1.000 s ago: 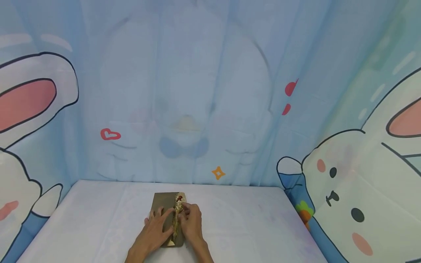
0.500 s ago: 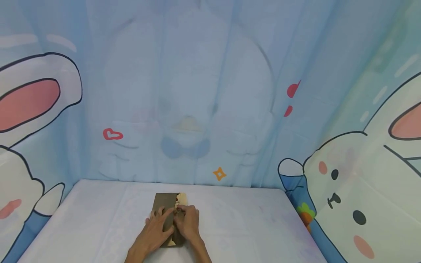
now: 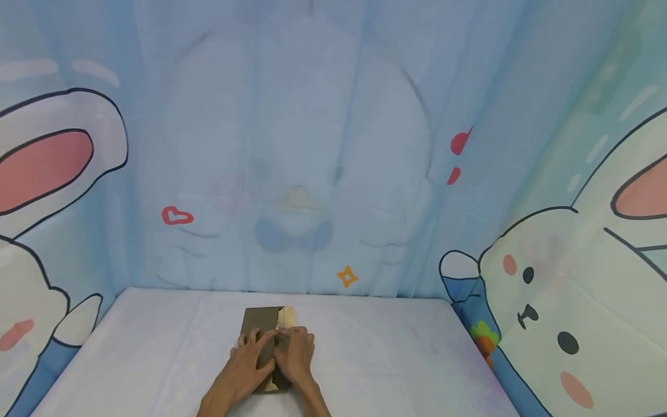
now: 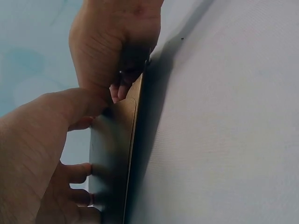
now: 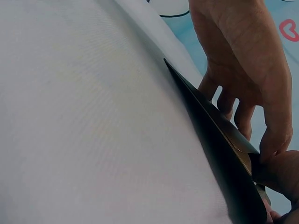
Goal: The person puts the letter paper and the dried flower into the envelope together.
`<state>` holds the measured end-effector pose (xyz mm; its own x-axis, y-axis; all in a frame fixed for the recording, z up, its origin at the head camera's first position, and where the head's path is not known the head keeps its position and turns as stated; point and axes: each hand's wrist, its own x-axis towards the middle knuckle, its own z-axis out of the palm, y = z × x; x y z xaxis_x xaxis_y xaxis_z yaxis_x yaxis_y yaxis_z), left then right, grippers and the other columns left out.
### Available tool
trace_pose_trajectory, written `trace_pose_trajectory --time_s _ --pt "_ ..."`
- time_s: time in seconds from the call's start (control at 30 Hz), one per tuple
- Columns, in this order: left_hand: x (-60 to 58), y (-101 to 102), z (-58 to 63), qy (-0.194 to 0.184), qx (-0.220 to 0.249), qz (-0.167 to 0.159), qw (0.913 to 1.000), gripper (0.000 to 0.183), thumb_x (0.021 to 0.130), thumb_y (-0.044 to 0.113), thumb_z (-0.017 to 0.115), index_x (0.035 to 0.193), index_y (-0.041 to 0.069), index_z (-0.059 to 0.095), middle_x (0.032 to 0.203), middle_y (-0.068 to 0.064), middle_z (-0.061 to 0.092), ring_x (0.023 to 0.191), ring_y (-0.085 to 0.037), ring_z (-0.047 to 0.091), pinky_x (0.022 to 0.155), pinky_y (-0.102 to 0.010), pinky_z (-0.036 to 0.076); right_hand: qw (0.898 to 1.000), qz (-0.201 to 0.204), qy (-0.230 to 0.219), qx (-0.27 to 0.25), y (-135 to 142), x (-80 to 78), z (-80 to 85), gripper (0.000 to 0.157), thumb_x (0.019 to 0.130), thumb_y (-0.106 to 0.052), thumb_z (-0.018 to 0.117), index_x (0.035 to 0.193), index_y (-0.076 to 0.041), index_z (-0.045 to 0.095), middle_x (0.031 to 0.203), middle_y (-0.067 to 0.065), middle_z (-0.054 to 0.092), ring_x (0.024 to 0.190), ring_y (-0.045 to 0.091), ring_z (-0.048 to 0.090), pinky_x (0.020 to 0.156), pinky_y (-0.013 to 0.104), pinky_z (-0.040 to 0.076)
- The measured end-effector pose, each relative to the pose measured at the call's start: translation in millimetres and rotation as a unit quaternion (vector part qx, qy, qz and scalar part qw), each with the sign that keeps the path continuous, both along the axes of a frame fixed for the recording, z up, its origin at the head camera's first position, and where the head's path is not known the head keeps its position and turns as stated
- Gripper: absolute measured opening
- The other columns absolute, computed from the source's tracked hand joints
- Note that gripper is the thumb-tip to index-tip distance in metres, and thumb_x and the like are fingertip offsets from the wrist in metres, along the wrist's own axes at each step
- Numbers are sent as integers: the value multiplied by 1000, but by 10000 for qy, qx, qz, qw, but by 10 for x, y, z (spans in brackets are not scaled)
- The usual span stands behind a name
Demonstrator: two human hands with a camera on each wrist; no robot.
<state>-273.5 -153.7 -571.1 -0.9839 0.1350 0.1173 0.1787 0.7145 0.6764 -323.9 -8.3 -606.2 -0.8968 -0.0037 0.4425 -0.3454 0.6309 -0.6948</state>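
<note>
A flat dark brown case [image 3: 260, 319] with a gold-coloured lining [image 3: 286, 316] lies lengthwise on the table. My left hand [image 3: 242, 364] rests on its left part with fingers spread, and the fingertips touch the cover. Over the case's right part, my right hand [image 3: 296, 354] has curled fingers and pinches an ornate gold piece, now almost wholly hidden under it. In the left wrist view, the right hand [image 4: 117, 42] bends over the case's far end. The right wrist view shows the left hand [image 5: 247, 60] arched above the cover, while the right fingertips work close to the opening.
The table [image 3: 396, 353] has a white cloth over it. A pale blue curtain [image 3: 307, 145] with printed rabbits hangs behind the table and around its sides.
My right hand has shifted slightly left over the case. The gold piece with red and white bits, seen in the opening earlier, has slipped from sight. The left hand stays put.
</note>
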Motion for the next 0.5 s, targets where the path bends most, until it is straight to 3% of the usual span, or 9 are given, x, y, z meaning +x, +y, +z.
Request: trace_pose_trajectory --time_s 0.13,0.23,0.37,0.5 --pt "-7 -14 -35 37 -58 5 10000 63 101 32 76 159 20 56 164 -31 45 149 -67 38 109 -86 37 9981 131 -200 -572 58 34 99 38 76 3 82 113 -8 85 95 7 74 87 17 57 78 30 40" --pt "25 -39 -81 30 -129 56 9999 64 100 34 78 159 21 55 164 -32 46 148 -68 39 106 -85 40 9962 137 -478 -717 142 72 182 38 79 2 86 115 -8 85 95 7 77 89 19 62 79 29 45" --pt "77 -85 -109 -43 -257 177 9995 68 102 40 75 163 25 50 168 -33 41 147 -71 38 97 -84 47 9991 -75 -418 -29 315 46 264 37 86 -10 90 123 -15 84 107 6 78 98 19 61 83 33 48" --pt "150 -132 -84 84 -520 369 9979 67 106 46 68 167 29 45 170 -34 37 150 -74 33 107 -89 37 9957 -174 71 906 569 -7 365 40 93 -24 87 132 -21 80 128 6 75 114 24 61 94 42 47"
